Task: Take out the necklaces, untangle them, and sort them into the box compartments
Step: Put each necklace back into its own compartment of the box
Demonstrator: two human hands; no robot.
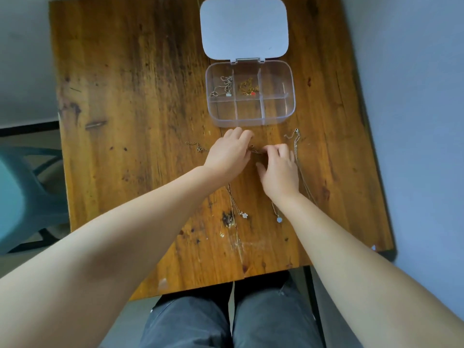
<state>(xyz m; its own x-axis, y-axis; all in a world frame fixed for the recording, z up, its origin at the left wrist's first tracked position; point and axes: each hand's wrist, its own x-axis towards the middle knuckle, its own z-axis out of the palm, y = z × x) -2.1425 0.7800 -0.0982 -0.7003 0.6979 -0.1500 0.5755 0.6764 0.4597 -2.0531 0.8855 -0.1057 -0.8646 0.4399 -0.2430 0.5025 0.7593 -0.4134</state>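
A clear plastic box [288, 114] with several compartments stands open on the wooden table, its white lid [243, 28] laid back. A silver necklace [223, 87] lies in the far left compartment and a gold necklace with a red charm [248, 89] in the far middle one. Just in front of the box, my left hand [228, 154] and my right hand [280, 172] pinch a thin chain [256, 150] between their fingertips. More chains trail on the table: a clasp end [197, 146] at left, a silver chain [296, 144] at right, a white flower pendant [244, 215] and a pale blue pendant [278, 219] nearer me.
The wooden table [140, 121] is stained and scratched. A teal plastic chair [22, 194] stands to the left of it. My legs in grey trousers [226, 320] are under the near edge. Grey floor lies to the right.
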